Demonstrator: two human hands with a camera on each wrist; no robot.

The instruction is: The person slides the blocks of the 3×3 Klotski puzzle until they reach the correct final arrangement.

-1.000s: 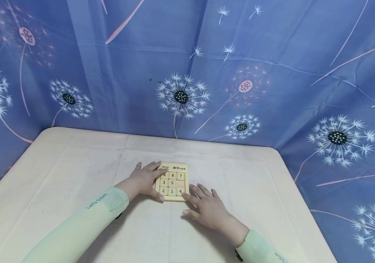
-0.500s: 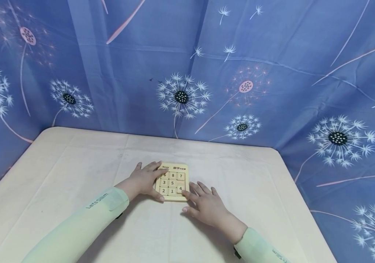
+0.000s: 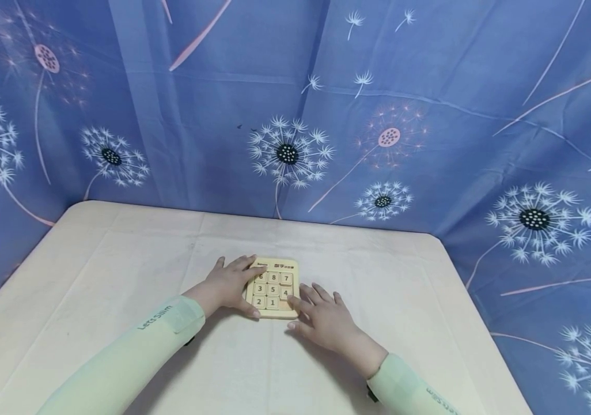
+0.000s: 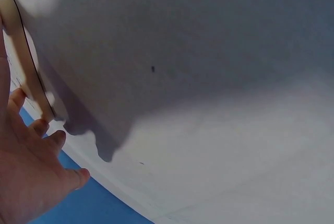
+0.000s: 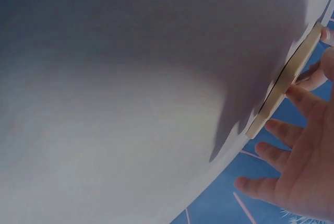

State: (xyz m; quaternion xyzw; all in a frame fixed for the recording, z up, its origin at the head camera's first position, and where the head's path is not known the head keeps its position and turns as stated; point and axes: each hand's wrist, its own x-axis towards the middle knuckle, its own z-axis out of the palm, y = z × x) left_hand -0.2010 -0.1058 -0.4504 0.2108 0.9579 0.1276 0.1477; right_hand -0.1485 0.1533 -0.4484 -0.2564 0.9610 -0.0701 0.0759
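Observation:
A pale wooden number sliding puzzle (image 3: 280,263) lies flat on the table in the head view, its tiles in rows. The tile marked 4 (image 3: 284,293) sits under the 7, at the right of the 5, with a bare slot below it. My left hand (image 3: 228,285) rests spread along the puzzle's left side, index finger over the upper left near the 6, thumb at the lower left corner. My right hand (image 3: 326,320) touches the 4 tile with its index fingertip, other fingers spread. Both wrist views show the puzzle's edge (image 5: 292,72) beside the fingertips.
The table (image 3: 135,253) has a cream cover with rounded far corners. Blue curtains (image 3: 197,144) with dandelion prints hang close behind it and along both sides. Pale green sleeves (image 3: 135,346) cover both forearms.
The 4 tile has slid away from me, from the lower right corner to the middle row, under my right index finger. The bare slot is now at the lower right. My left hand stays put.

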